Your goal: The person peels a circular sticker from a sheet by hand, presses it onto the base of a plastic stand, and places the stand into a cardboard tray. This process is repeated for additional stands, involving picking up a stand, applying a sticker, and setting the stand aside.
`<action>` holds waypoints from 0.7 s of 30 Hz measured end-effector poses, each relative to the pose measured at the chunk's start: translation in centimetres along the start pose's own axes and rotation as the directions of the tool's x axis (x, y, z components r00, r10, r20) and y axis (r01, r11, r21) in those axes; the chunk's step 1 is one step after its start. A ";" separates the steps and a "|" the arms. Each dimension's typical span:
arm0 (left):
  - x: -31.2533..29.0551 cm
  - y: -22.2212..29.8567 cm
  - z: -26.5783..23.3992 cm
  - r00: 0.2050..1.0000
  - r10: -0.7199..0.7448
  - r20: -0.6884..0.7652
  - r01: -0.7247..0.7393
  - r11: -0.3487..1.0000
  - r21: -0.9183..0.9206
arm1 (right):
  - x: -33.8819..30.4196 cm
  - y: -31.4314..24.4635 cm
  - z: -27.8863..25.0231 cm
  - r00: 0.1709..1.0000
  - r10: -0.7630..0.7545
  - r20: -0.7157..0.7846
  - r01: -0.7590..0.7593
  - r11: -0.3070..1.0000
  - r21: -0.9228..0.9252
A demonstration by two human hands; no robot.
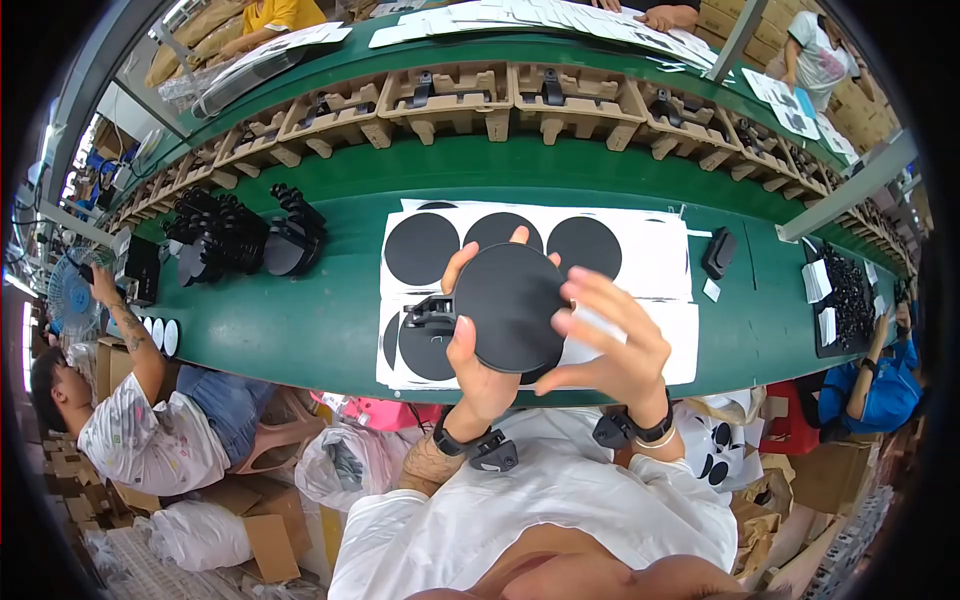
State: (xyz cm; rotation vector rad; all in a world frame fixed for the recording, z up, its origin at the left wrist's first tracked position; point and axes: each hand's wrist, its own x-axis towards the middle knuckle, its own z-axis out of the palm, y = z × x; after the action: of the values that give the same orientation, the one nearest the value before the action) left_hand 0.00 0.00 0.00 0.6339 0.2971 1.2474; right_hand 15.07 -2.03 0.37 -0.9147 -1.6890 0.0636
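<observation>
"Disc, black and round, with a hinged black bracket at its left edge. Held by which hand?"

"By the left hand: closed on the rim, thumb along the lower left edge, other fingers curled behind, tips showing past the upper edge."

"And the right hand?"

"Raised at the disc's right edge, blurred, with fingers parted and slightly bent, thumb stretched out below. Not wrapped around anything; cannot tell whether touching the rim."

"Disc placed where, exactly?"

"Up above the green worktable, in front of white sheets bearing black circles, partly hiding some of these."

"And farther off?"

"To the left, a cluster of black bracketed parts; to the right, a small black oblong device near a white paper slip. Along the back, a row of brown moulded trays. At far left, a seated co-worker, one arm raised near a blue fan."
</observation>
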 end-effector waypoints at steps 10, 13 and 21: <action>1.3 -2.9 -2.9 0.955 -0.125 0.268 0.144 0.988 -0.055 | 3.3 0.2 -3.0 0.981 0.148 0.124 -0.122 0.972 -0.200; 1.2 -1.2 -2.4 0.950 -0.200 0.240 0.187 0.979 0.078 | 6.6 4.6 -3.9 0.960 0.279 0.031 -0.269 0.945 -0.187; -3.4 6.1 -6.4 0.955 0.290 0.069 -0.224 0.547 0.806 | 17.9 30.4 -6.6 0.999 -0.032 0.030 0.044 0.678 -0.734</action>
State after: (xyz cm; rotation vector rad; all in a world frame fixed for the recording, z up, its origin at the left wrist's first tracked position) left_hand -9.23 -0.33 -1.89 1.4789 0.9013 1.3931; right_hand 36.08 26.96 2.23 -1.4713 -1.7577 -0.7023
